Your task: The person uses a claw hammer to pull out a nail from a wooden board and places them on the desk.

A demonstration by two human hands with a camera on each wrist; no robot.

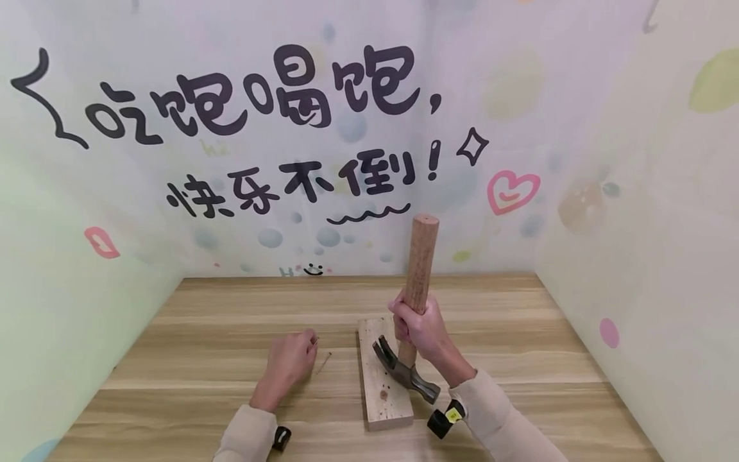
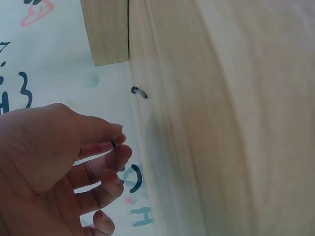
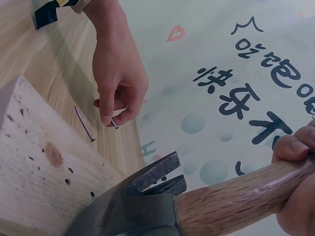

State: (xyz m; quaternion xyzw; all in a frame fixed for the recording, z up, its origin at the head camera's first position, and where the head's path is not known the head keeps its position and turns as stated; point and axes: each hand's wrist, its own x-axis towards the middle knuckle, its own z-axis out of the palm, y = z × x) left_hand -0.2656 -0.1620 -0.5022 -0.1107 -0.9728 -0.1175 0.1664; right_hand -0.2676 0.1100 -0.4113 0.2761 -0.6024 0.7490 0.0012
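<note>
My right hand (image 1: 426, 326) grips a claw hammer (image 1: 423, 256) by its wooden handle, close above the metal head. The handle's butt points up, and the head hangs over a pale wooden block (image 1: 388, 409) dotted with small dark holes. To the left of that block, my left hand (image 1: 288, 362) pinches a nail (image 3: 115, 124) between thumb and fingertips, low over the table; most of the nail is hidden by the fingers. A second nail (image 1: 324, 362) lies on the tabletop between the left hand and the block, also seen in the left wrist view.
The wood-grain table (image 1: 219, 321) is bounded by a printed back wall (image 1: 277, 250) and by side walls at left and right. Each wrist wears a black device, the right one (image 1: 441, 423) with a yellow label.
</note>
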